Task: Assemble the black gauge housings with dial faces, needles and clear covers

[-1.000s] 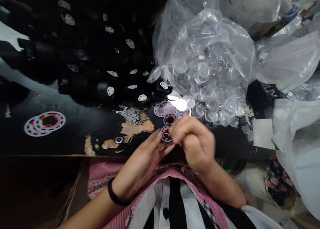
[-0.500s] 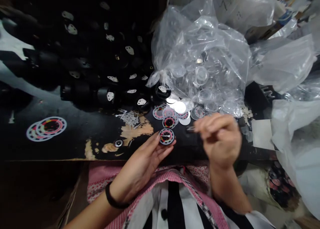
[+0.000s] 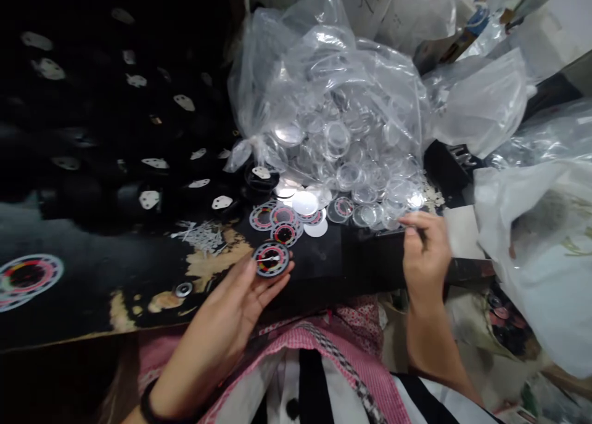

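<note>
In my left hand (image 3: pixel 231 307) is a small round dial gauge (image 3: pixel 271 259), face up, with a black, red and grey dial and a white pointer; thumb and fingers grip its rim. My right hand (image 3: pixel 426 251) is at the near right edge of a pile of clear round plastic covers (image 3: pixel 365 214). Its fingers are stretched out and the thumb stands apart; I see nothing held, though the fingertips are close to the covers. A thin dark metal tool (image 3: pixel 388 232) lies just left of those fingertips. Printed dial discs (image 3: pixel 283 233) and plain white discs (image 3: pixel 305 203) lie beyond the gauge.
A large clear plastic bag (image 3: pixel 324 60) stands behind the covers. Black housings with white plates (image 3: pixel 149 199) fill the left back. Small white pointers (image 3: pixel 201 236) lie in a heap, near a small metal ring (image 3: pixel 184 289). More dials (image 3: pixel 32 276) sit far left; a white bag (image 3: pixel 546 257) hangs at right.
My right hand has moved right, to the edge of the clear covers; the thin metal tool at its fingertips now lies on the table. The view has shifted right; my left hand still holds the gauge.
</note>
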`<state>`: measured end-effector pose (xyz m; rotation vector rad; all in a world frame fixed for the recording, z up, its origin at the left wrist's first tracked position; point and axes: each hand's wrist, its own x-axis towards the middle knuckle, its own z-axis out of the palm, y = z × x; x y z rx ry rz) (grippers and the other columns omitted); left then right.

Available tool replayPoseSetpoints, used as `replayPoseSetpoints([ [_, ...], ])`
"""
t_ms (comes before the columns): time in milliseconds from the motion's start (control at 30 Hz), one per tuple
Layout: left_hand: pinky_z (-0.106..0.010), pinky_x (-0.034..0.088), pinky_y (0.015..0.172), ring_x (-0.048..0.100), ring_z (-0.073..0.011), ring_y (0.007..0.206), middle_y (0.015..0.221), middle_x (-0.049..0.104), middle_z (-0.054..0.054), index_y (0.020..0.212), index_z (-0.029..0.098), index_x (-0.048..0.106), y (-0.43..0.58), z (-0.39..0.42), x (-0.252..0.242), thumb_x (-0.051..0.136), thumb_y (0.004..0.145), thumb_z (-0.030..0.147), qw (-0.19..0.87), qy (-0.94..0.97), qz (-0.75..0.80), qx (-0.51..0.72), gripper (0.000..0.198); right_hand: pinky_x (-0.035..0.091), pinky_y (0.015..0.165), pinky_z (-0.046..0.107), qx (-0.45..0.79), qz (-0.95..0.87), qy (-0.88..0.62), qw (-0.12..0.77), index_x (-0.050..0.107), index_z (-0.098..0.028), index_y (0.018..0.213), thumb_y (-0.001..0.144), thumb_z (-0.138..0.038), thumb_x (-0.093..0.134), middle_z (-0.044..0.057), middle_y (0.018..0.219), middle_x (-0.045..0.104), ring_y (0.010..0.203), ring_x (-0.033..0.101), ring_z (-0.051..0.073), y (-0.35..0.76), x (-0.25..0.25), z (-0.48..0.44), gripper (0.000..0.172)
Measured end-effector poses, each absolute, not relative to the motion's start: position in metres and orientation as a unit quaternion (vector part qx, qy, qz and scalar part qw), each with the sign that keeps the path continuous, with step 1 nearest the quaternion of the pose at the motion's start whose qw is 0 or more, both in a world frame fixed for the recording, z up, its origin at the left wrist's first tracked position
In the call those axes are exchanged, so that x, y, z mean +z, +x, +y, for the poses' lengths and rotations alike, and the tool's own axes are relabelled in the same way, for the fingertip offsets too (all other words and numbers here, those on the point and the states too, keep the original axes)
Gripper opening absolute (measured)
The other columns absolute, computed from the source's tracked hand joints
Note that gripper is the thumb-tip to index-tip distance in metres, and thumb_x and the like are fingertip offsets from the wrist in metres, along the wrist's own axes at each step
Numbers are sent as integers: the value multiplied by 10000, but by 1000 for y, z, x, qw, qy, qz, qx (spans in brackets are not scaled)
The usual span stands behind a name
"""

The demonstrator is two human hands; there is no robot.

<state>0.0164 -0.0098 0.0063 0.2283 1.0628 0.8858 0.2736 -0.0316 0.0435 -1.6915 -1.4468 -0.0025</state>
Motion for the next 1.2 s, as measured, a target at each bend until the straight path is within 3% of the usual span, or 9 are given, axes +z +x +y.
replayPoseSetpoints([
  [67, -358, 599, 897, 727, -260, 997, 1094, 758, -120, 1041, 131, 722, 20, -9, 8, 731, 825, 417, 781, 112, 478, 386, 359, 410, 954, 392, 4, -654, -652, 383, 672, -205, 985, 910, -161, 550, 65, 996, 653, 1012, 573, 213, 246, 56, -28, 150],
  [200, -302, 586, 899, 694, -229, 1078, 1194, 733, -86, 1087, 202, 740, 22, -10, 7, 746, 811, 431, 770, 149, 483, 389, 358, 421, 795, 343, 180, -788, -549, 212, 668, -167, 1004, 949, -199, 550, 51, 923, 693, 879, 592, 202, 189, 53, -12, 134],
  [367, -319, 565, 952, 600, -265, 1253, 1368, 648, -16, 1157, 308, 730, 14, -10, -2, 790, 766, 412, 756, 183, 493, 390, 409, 384, 760, 360, 85, -835, -526, 140, 637, -150, 884, 959, -210, 505, 65, 840, 661, 818, 553, 224, 165, 32, 3, 164],
  [600, -357, 619, 853, 718, -265, 1030, 1091, 766, -46, 961, 257, 767, 19, -11, -5, 775, 763, 456, 766, 115, 484, 408, 280, 405, 735, 322, 141, -792, -578, 139, 623, -143, 859, 894, -179, 533, 56, 809, 669, 777, 577, 192, 153, 44, 11, 103],
  [767, -326, 589, 924, 634, -277, 1209, 1299, 690, -40, 1088, 280, 753, 20, -8, 1, 768, 784, 417, 742, 147, 488, 436, 333, 438, 690, 254, 301, -700, -608, 223, 648, -190, 861, 915, -230, 579, -2, 801, 675, 732, 614, 134, 175, 47, 25, 96],
  [833, -354, 591, 929, 652, -285, 1176, 1283, 699, -54, 1063, 259, 760, 20, -6, 3, 792, 758, 405, 731, 145, 497, 445, 340, 478, 778, 304, 229, -644, -678, 270, 656, -172, 992, 902, -306, 628, 59, 965, 678, 868, 644, 185, 192, 38, 38, 163],
  [967, -408, 610, 888, 728, -273, 998, 1122, 760, -80, 994, 196, 763, 19, -5, 4, 844, 685, 429, 751, 110, 484, 436, 396, 480, 914, 478, 90, -600, -762, 226, 565, -104, 1275, 841, -229, 677, 189, 1225, 588, 1079, 610, 319, 219, 14, 62, 465],
  [1067, -390, 610, 886, 733, -261, 987, 1090, 769, -72, 977, 180, 758, 17, -5, 3, 833, 711, 415, 765, 97, 470, 430, 364, 497, 921, 440, 73, -604, -740, 286, 592, -112, 1260, 883, -115, 524, 161, 1151, 640, 1032, 630, 267, 227, 11, 63, 383],
  [1200, -382, 587, 935, 722, -259, 1035, 1120, 761, -82, 997, 174, 744, 13, -1, 5, 746, 823, 364, 788, 73, 447, 417, 258, 524, 865, 373, 81, -586, -696, 408, 646, -150, 1208, 934, -189, 505, 110, 1046, 671, 903, 639, 201, 221, 25, 43, 311],
])
